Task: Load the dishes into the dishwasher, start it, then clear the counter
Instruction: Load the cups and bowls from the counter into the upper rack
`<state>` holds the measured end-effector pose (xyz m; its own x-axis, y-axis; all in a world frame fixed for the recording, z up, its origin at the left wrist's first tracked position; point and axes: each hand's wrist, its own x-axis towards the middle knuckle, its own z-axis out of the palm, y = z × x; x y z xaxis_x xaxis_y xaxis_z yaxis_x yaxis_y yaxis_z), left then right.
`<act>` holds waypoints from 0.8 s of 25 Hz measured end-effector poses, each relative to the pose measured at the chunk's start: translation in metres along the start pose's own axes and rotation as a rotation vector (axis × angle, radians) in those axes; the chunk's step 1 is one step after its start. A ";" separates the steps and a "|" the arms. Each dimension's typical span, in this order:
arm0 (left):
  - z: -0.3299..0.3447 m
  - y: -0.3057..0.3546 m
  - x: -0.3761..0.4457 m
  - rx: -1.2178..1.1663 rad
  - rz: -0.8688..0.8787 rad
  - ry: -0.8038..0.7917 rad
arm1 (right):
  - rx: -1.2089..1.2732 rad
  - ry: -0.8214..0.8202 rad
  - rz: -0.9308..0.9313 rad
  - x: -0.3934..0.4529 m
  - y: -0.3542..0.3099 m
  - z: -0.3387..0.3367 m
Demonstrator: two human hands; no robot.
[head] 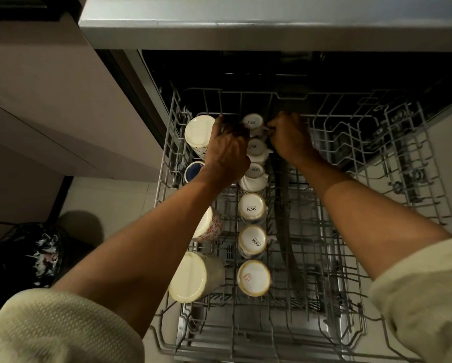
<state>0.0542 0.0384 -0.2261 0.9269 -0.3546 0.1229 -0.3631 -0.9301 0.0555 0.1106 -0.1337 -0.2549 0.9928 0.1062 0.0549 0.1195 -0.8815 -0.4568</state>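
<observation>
The dishwasher's upper rack (324, 231) is pulled out below me. A row of several small white cups stands upside down along its middle. Both hands are at the farthest small cup (253, 122). My left hand (227, 150) curls round that cup's left side, partly covering the cups behind it. My right hand (290, 138) pinches the cup's right side, at its handle. Left of the row lie a large cream mug (198, 132), a blue cup (193, 170), a red-patterned mug (210, 226) and another cream mug (190, 277).
The rack's right half holds only bare wire tines (376, 153). A grey counter edge (272, 27) overhangs the dark dishwasher opening. Beige cabinet fronts (49, 100) stand at the left, with a black patterned bag (28, 252) on the floor below them.
</observation>
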 end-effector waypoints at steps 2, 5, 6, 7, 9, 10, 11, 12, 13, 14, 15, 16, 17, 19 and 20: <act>-0.002 0.000 0.000 0.011 0.002 -0.020 | 0.000 0.017 -0.006 -0.008 -0.002 -0.001; -0.003 0.000 0.000 0.018 0.010 -0.028 | 0.012 0.027 -0.073 -0.020 -0.004 -0.003; -0.003 0.000 -0.001 0.029 0.010 -0.035 | -0.028 0.021 -0.087 -0.023 -0.004 -0.003; -0.003 0.000 -0.002 0.050 0.012 -0.049 | -0.060 0.020 -0.087 -0.025 -0.005 -0.002; -0.001 0.003 -0.005 0.108 0.026 -0.107 | -0.132 0.005 -0.091 -0.028 -0.007 -0.001; 0.001 0.005 -0.007 0.129 0.034 -0.132 | -0.150 -0.006 -0.103 -0.029 -0.008 -0.002; 0.002 0.006 -0.009 0.140 0.036 -0.147 | -0.141 -0.018 -0.110 -0.032 -0.010 -0.002; 0.002 0.007 -0.010 0.144 0.035 -0.151 | -0.119 -0.032 -0.101 -0.034 -0.011 -0.004; 0.001 0.008 -0.010 0.148 0.033 -0.152 | -0.113 -0.055 -0.092 -0.036 -0.013 -0.005; 0.001 0.008 -0.010 0.152 0.031 -0.154 | -0.118 -0.071 -0.089 -0.037 -0.015 -0.006; 0.000 0.008 -0.010 0.152 0.028 -0.156 | -0.121 -0.082 -0.087 -0.038 -0.016 -0.007; -0.001 0.008 -0.009 0.143 0.025 -0.162 | -0.119 -0.082 -0.088 -0.038 -0.017 -0.007; -0.002 0.007 -0.008 0.128 0.023 -0.170 | -0.113 -0.077 -0.082 -0.038 -0.018 -0.007; -0.003 0.007 -0.008 0.095 0.017 -0.182 | -0.099 -0.072 -0.061 -0.039 -0.018 -0.009; -0.004 0.007 -0.008 0.086 0.016 -0.182 | -0.087 -0.058 -0.055 -0.039 -0.018 -0.009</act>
<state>0.0434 0.0354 -0.2229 0.9257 -0.3738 -0.0581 -0.3759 -0.9261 -0.0313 0.0700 -0.1265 -0.2406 0.9833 0.1800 0.0252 0.1762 -0.9097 -0.3760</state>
